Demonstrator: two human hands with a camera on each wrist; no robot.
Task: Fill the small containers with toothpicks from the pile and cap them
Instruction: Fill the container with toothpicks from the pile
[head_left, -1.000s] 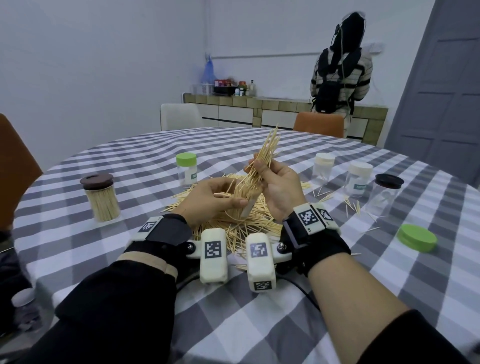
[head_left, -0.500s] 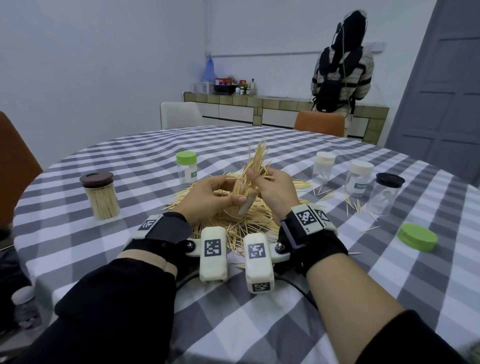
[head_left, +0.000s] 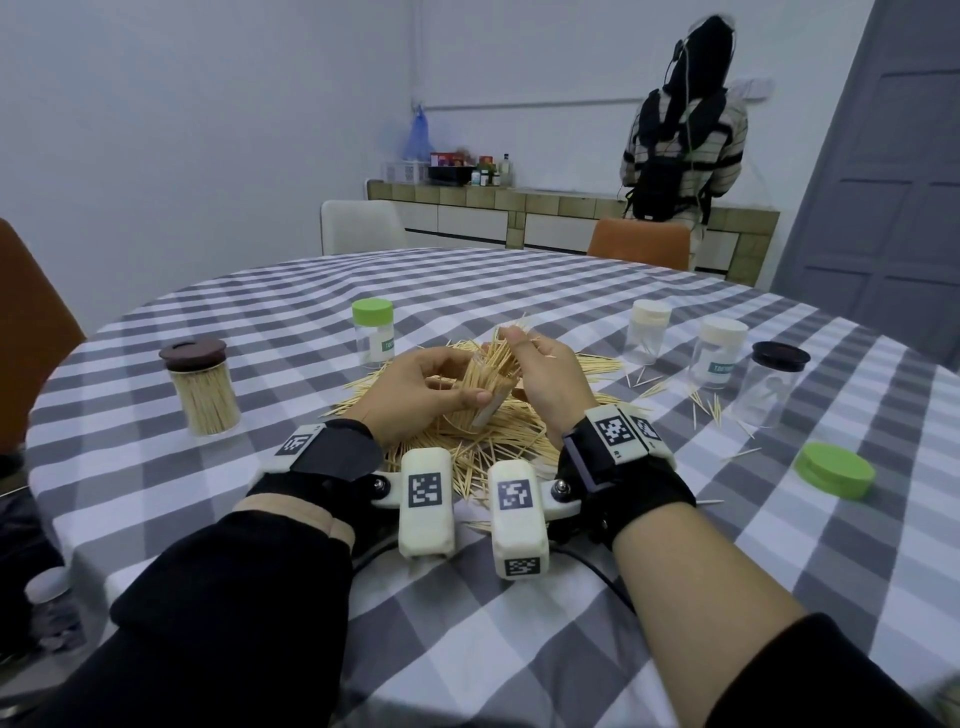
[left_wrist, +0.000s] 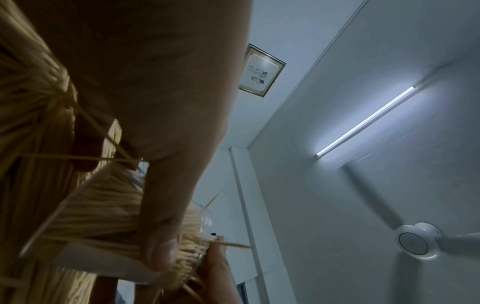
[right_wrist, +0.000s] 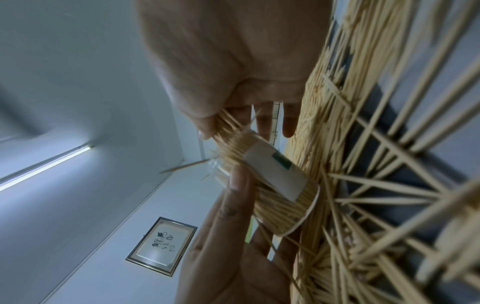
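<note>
My left hand (head_left: 423, 389) grips a small clear container (head_left: 480, 400) tilted over the toothpick pile (head_left: 483, 441), thumb across its white label. The container (right_wrist: 275, 185) is packed with toothpicks. My right hand (head_left: 540, 374) pinches a bundle of toothpicks (head_left: 506, 348) whose lower ends sit in the container's mouth, as the right wrist view shows with the bundle (right_wrist: 228, 127) under thumb and fingers. In the left wrist view my thumb (left_wrist: 161, 236) lies over the filled container (left_wrist: 103, 216). A loose green cap (head_left: 835, 470) lies on the table at right.
A filled brown-lidded jar (head_left: 203, 387) stands at left, a green-capped container (head_left: 373, 332) behind the pile. Two white-capped containers (head_left: 648, 330) (head_left: 722, 351) and a dark-lidded clear jar (head_left: 773, 382) stand at right among stray toothpicks. A person (head_left: 680, 130) stands at the far counter.
My right hand has pushed the toothpick bundle down into the container; the bundle, which stuck up high, now barely rises above my fingers. Both hands have sunk slightly toward the pile.
</note>
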